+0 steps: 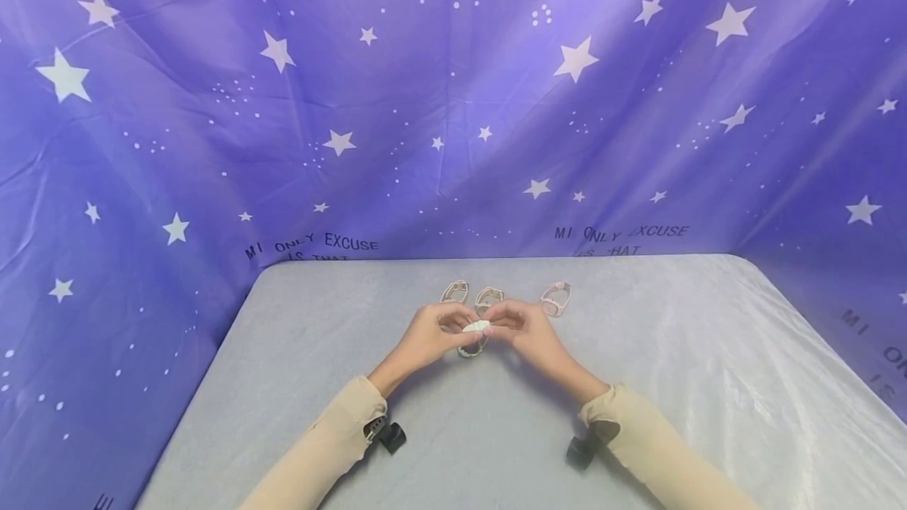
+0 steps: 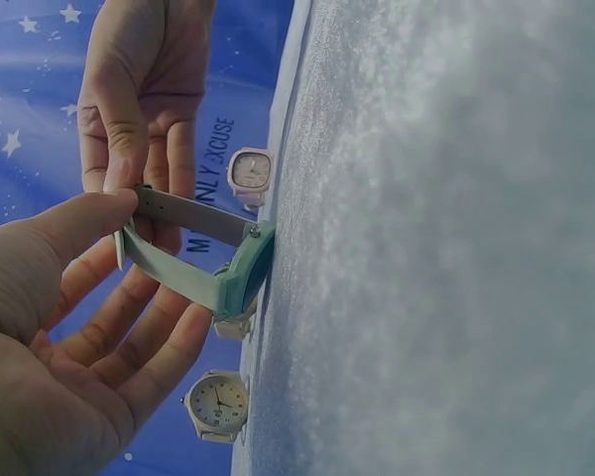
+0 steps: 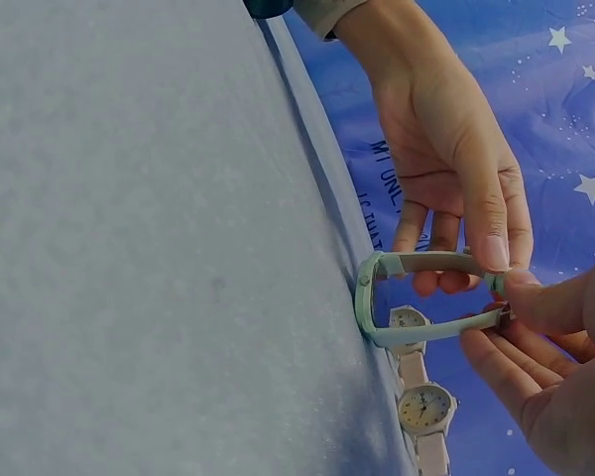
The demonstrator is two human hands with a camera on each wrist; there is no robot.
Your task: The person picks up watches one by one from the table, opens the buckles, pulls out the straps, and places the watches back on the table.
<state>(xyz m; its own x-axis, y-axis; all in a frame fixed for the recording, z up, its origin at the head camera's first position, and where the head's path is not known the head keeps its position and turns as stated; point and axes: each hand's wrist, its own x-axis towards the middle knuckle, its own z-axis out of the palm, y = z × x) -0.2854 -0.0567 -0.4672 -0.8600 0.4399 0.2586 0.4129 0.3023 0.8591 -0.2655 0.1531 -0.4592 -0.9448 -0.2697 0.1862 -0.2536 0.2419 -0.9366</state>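
Note:
A pale green wristwatch point(image 2: 246, 270) is held between my two hands, its strap bent into a loop with the case hanging lowest. My left hand point(image 1: 431, 334) pinches one strap end between thumb and fingers. From the other side my right hand point(image 1: 530, 334) pinches the strap at the buckle end, thumb tips almost meeting. In the right wrist view the strap ends point(image 3: 496, 283) come together at the fingertips, which partly hide them. Whether the case touches the table I cannot tell.
Behind the hands on the grey cloth-covered table point(image 1: 708, 384) stand two cream watches point(image 1: 455, 290) and, farther right, a pink watch point(image 1: 557, 298). One cream watch point(image 1: 489, 300) is partly covered by the hands. A purple starry curtain point(image 1: 453, 101) hangs along the table's back edge.

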